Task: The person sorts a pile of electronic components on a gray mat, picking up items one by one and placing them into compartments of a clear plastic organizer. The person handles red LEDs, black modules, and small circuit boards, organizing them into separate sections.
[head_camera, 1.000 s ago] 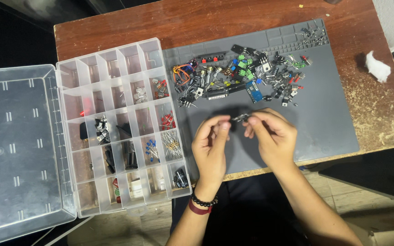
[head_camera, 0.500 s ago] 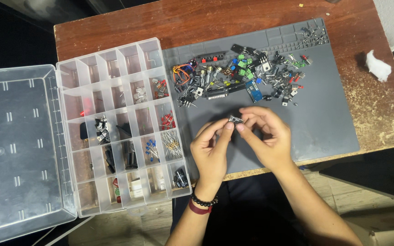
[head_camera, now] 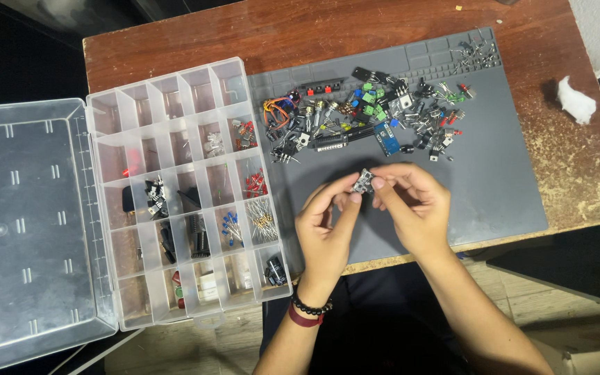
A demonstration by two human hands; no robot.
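A worn wooden table (head_camera: 175,35) fills the view from above. At nine o'clock lies a clear plastic organiser box (head_camera: 182,187), its lid (head_camera: 26,229) flung open flat to the left; some compartments hold small red, blue and black parts, others look bare. A grey work mat (head_camera: 494,180) covers the table's centre and right side. Along the mat's top edge, at twelve to one o'clock, sits a scattered pile of electronic components (head_camera: 376,114) in many colours, with a coil of orange wire. A white scrap of tissue (head_camera: 576,101) rests on bare wood at two o'clock.

At the centre, over the mat, the person's two hands meet. The left hand (head_camera: 324,226), with dark and red bracelets (head_camera: 307,310) at the wrist, and the right hand (head_camera: 411,205) both pinch a small dark component (head_camera: 363,182) between thumb and fingertips, held just above the mat. Compared with a second ago, the hands have drawn closer together and the part has turned up between them, so it is likely being examined before sorting
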